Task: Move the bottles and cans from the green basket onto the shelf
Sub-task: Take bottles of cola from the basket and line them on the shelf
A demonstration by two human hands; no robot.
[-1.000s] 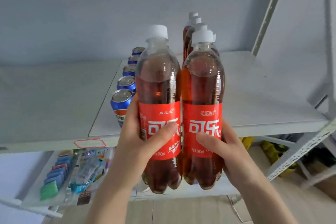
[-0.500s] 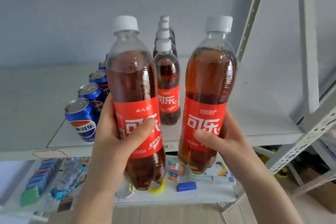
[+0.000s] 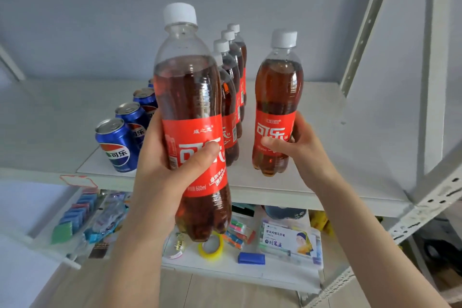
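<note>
My left hand (image 3: 165, 170) grips a cola bottle (image 3: 192, 97) with a red label and white cap, held upright in front of the white shelf (image 3: 312, 147), its base below the shelf edge. My right hand (image 3: 302, 147) grips a second cola bottle (image 3: 278, 90) of the same kind; it stands upright on or just above the shelf board, right of a row of several cola bottles (image 3: 231, 77) running back toward the wall. A row of blue cola cans (image 3: 117, 145) stands to the left. The green basket is out of view.
A grey wall closes the back of the shelf. A perforated metal upright (image 3: 367, 22) and bracing stand at the right. The lower shelf (image 3: 250, 272) holds stationery: tape rolls, erasers, packets, a boxed pen set. Bare shelf board lies right of the right-hand bottle.
The right hand has carried its bottle forward and down over the shelf, right of the bottle row. The left hand's bottle stays raised in front of the shelf edge, now closer to the camera.
</note>
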